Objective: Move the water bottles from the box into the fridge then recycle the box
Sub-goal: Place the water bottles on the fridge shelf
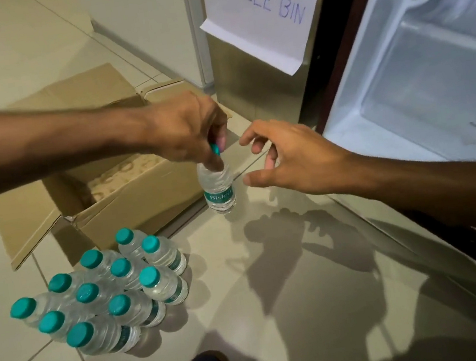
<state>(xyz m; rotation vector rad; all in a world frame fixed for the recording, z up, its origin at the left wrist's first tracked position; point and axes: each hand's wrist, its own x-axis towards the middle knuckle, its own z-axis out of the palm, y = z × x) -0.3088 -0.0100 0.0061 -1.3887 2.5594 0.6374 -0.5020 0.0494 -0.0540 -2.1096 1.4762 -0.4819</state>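
Pale floor tiles (309, 308) carry everything: an open cardboard box (129, 201), a cluster of water bottles (109, 296) standing just in front of it, and an open fridge (418, 78) at the right.

The left hand (183, 129) pinches one bottle (219, 189) by its cap, fingers clamped round it. That bottle hangs upright between the box and the fridge. The right hand (298, 159) reaches toward it with its fingers spread apart, holding nothing.

The visible part of the box's bottom is bare, so unpacking looks nearly done. No bottle shows in the fridge, so loading seems barely begun, and the box is not yet recycled.

The left arm hides part of the box's inside. The fridge and the paper sign (262, 14) reading "RECYCLE BIN" are cut off by the frame.
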